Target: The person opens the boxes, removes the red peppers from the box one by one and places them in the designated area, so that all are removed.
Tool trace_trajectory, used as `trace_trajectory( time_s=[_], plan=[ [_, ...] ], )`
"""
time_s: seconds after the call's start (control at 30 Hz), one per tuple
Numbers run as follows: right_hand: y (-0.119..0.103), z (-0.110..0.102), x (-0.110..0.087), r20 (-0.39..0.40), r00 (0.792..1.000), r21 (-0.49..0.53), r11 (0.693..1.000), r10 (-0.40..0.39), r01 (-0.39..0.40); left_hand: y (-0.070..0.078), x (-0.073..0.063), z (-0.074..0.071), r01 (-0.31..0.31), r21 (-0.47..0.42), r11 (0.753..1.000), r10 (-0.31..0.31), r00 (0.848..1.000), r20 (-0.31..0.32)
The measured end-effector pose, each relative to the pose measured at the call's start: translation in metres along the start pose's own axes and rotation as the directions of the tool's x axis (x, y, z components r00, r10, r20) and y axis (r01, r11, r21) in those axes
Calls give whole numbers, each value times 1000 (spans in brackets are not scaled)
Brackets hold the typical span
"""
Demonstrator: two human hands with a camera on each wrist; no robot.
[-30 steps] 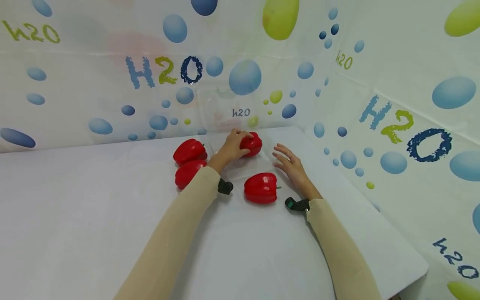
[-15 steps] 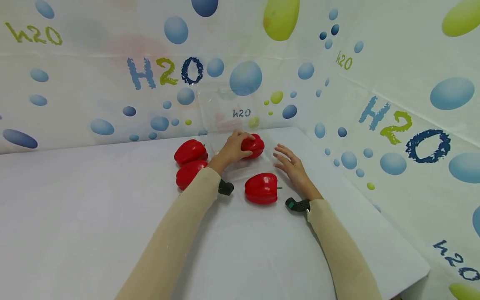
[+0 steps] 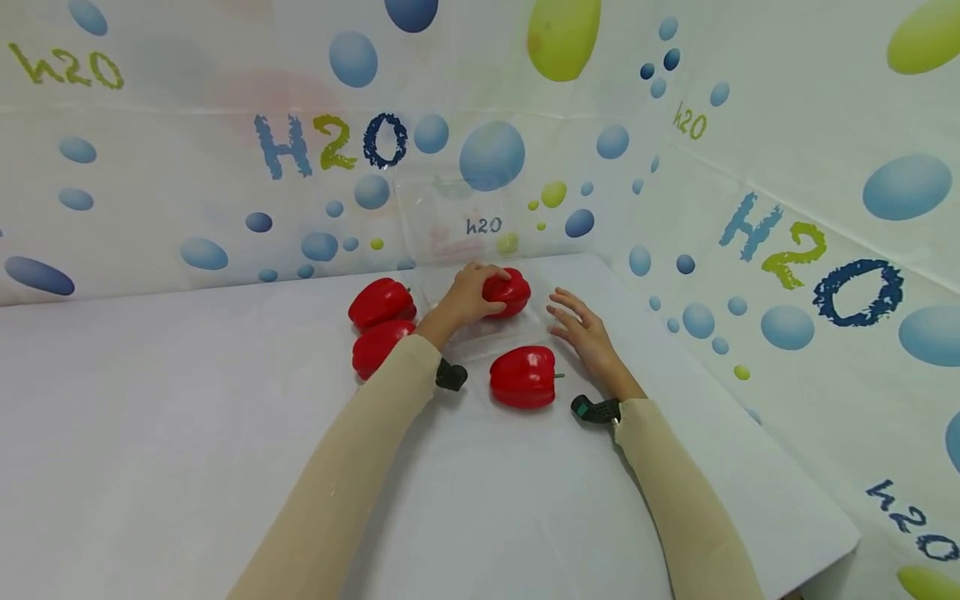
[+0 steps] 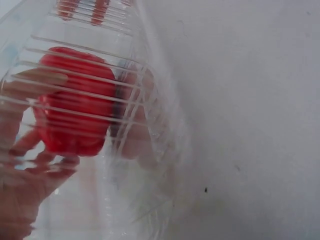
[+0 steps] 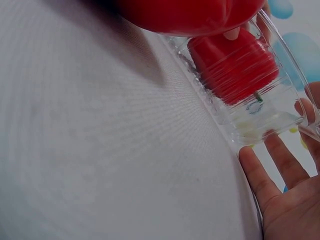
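My left hand (image 3: 463, 302) grips a red bell pepper (image 3: 513, 294) from its left side, fingertips over the top and thumb on the near side. This pepper is inside a clear plastic container (image 3: 480, 340) with ribbed walls; the left wrist view shows the pepper (image 4: 80, 107) through the plastic. At the container's right end is my right hand (image 3: 591, 340), its fingers spread and holding nothing. In the right wrist view its fingertips (image 5: 250, 156) are against or very near the container wall (image 5: 270, 125); exact contact is hard to tell.
In front of the container lies another red bell pepper (image 3: 522, 377), stem to the right. Two more, a rear pepper (image 3: 381, 304) and a front pepper (image 3: 380, 347), lie to the left, the front one partly behind my left sleeve. A patterned wall covering backs the white table (image 3: 187, 433).
The gripped pepper and my left hand have shifted slightly to the right. My right hand and the other peppers stay in place.
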State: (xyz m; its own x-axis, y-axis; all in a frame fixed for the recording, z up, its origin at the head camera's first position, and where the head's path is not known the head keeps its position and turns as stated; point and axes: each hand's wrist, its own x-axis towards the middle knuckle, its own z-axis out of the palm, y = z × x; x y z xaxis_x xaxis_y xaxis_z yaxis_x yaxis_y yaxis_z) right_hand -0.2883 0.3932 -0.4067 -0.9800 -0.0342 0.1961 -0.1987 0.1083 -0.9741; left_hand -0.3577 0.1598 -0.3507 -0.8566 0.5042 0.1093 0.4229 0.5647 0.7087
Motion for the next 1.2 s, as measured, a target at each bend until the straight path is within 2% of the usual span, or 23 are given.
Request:
trace_trajectory(
  time_s=[0.43,0.83,1.2],
  plan=[
    [-8,1,1,-3,1000,-30,999,16,-16,4,0,-2,-7,8,1000,7,1000,-9],
    [-8,-1,1,4,1000,-15,1000,19,-19,3,3,1,-24,9,1000,25,1000,-8],
    [-3,0,-1,-1,1000,0,1000,12,-12,7,-4,4,-55,13,998,55,998,-16]
  ],
)
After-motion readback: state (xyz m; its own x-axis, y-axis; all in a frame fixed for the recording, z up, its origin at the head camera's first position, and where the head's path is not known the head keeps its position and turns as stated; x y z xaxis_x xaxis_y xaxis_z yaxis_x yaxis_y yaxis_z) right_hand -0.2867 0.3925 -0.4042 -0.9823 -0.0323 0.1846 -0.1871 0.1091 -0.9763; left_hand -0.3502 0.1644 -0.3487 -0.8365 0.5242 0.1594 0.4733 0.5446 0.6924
